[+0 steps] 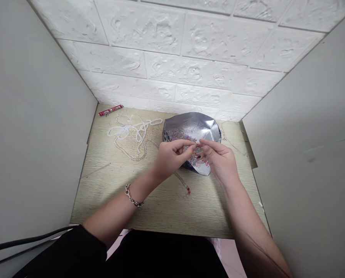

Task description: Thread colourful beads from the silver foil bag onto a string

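As the head view shows, the left hand (171,156) and right hand (224,160) meet, fingertips pinched on what looks like a pink bead (198,145) over the silver bag (190,119). It is probably light, hard and slippery, best held by its sides. Loose beads (180,134) lie beneath the grip; left of it, a white string (140,133) looks limp.

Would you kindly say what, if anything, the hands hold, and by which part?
The left hand and right hand seem to pinch a tiny pinkish item at their fingertips; which part cannot be told.
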{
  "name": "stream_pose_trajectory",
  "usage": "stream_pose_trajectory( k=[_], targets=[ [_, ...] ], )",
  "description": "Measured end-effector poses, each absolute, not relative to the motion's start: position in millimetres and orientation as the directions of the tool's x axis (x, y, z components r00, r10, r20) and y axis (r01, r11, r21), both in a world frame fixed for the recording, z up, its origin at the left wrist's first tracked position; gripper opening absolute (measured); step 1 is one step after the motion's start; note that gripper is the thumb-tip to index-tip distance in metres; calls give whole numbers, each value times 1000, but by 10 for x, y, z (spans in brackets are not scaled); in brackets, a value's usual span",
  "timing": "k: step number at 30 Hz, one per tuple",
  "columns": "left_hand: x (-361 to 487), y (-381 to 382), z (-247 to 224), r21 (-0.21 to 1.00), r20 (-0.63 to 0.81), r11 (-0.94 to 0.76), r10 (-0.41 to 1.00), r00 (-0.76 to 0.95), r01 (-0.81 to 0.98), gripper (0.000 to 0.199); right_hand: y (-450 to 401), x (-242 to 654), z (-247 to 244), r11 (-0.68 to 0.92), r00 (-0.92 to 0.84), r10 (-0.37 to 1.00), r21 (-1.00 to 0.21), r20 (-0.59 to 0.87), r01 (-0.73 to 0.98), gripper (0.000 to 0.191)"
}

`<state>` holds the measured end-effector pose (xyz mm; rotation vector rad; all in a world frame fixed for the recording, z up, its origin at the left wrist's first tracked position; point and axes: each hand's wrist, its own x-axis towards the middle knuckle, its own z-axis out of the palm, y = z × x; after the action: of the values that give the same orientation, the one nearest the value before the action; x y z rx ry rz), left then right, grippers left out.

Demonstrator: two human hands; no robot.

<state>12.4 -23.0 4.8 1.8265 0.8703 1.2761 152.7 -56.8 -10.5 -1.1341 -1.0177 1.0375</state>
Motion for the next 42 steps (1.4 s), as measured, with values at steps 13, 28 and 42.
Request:
stream_pose_trajectory(
  k=[13,28,42],
  targets=[
    [127,-271,37,678,638,-692,721,270,245,11,-577,1504,-112,59,193,981,-977,19,-206,20],
    [113,-263,23,582,694,-757,653,304,296,11,-578,1484,-106,41,166,986,-988,16,-146,23],
    [102,-239,-13,490,736,-805,588,336,334,11,-590,1471,-87,49,167,986,-987,24,-153,18]
  ],
)
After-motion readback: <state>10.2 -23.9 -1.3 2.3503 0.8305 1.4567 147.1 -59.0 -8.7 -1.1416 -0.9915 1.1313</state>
